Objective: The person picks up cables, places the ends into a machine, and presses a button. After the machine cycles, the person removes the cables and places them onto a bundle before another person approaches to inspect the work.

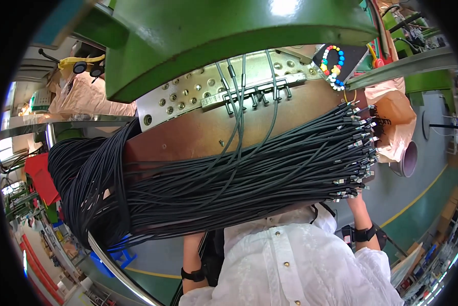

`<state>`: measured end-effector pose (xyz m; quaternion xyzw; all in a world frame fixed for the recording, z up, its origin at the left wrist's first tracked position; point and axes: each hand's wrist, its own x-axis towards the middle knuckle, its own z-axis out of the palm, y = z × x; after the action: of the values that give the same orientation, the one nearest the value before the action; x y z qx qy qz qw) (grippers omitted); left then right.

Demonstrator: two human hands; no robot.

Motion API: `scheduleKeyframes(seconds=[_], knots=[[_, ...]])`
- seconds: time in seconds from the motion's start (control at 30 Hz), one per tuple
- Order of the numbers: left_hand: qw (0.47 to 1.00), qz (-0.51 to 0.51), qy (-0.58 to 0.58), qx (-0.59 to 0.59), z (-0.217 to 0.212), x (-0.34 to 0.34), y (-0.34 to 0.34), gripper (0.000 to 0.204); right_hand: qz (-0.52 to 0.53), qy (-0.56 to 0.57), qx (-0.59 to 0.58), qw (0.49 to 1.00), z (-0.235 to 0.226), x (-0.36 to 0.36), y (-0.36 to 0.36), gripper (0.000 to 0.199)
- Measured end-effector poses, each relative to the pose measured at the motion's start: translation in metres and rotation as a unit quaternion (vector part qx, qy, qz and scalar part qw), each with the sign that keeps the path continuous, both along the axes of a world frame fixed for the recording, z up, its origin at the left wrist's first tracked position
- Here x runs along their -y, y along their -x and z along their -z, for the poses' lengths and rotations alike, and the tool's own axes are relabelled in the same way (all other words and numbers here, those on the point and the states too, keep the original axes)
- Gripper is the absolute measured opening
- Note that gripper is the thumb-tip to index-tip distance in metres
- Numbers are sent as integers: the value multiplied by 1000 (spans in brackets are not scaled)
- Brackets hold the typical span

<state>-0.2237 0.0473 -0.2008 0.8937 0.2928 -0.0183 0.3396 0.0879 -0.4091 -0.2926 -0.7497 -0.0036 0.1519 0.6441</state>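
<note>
Bundle of black cables (239,186) lies across the brown surface (173,145), looping over its left end; metal plugs (360,130) bunch at the right edge. A few strands run up over a slotted metal block (254,94) on a perforated plate (175,97), beneath a green machine housing (239,30). Left forearm (191,250) and right forearm (360,217) reach under the near edge; both hands hidden, finger state cannot be told. Colourful bead loop (324,67) upper right; paper bag (396,120) beyond the plugs.
</note>
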Motion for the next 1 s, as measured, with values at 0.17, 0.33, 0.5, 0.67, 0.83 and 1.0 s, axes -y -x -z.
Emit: scheduleKeyframes(seconds=[0.17, 0.33, 0.5, 0.67, 0.83, 1.0], knots=[[999, 13, -7, 30, -8, 1, -13, 38, -42, 61, 73, 995, -6, 7, 1, 27], [975, 172, 59, -132, -103, 19, -71, 47, -407, 478, 41, 777, -190, -78, -10, 18], [818, 398, 413, 47, -180, 26, -156, 54, -692, 173, -62, 698, -323, -159, -64, 29], [871, 430, 126, 201, -189, 76, -246, 69, -414, 284, 586, 636, -262, -301, -126, 42], [950, 213, -205, 100, -154, 42, -240, 66, -443, 241, 622, 599, -238, -311, -142, 46], [942, 248, -213, 80, -165, -22, -210, 42, -496, 248, 505, 661, -253, -285, -145, 46]])
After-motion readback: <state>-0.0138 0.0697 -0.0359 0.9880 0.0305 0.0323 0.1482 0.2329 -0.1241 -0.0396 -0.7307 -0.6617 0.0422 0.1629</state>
